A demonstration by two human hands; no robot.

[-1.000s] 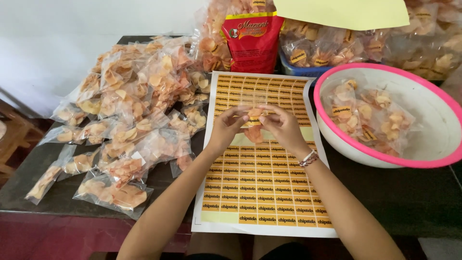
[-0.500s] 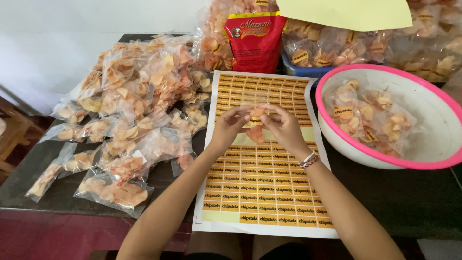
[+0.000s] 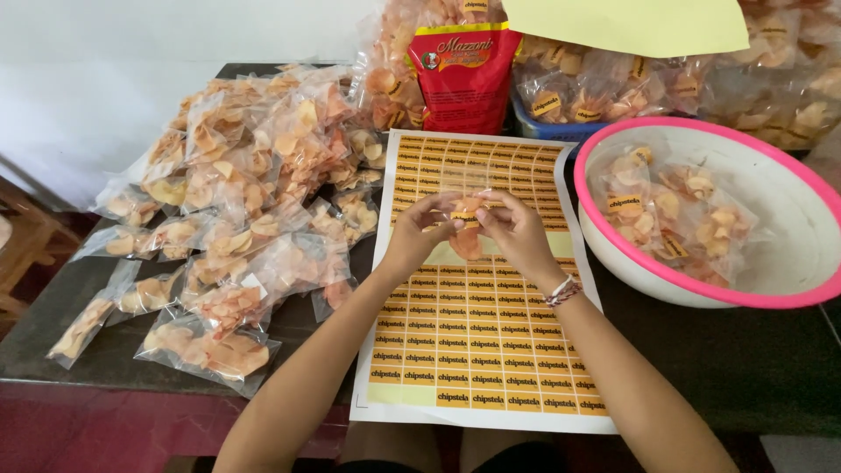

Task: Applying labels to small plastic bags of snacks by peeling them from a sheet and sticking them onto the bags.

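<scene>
My left hand (image 3: 419,229) and my right hand (image 3: 517,232) together hold a small clear bag of orange chips (image 3: 464,236) above a sheet of yellow-orange stickers (image 3: 477,333). The fingertips of both hands press on a sticker at the front of the bag. The sheet lies flat on the dark table (image 3: 753,359), with a bare pale strip just under the bag. A beaded bracelet sits on my right wrist.
A heap of clear chip bags (image 3: 236,201) without stickers covers the table's left side. A white bowl with a pink rim (image 3: 793,302) at the right holds stickered bags. A red pouch (image 3: 462,74), a blue tray and more bags stand behind.
Both hands stay in place on the bag; the fingers have drawn a little closer over the sticker. The view barely shifted.
</scene>
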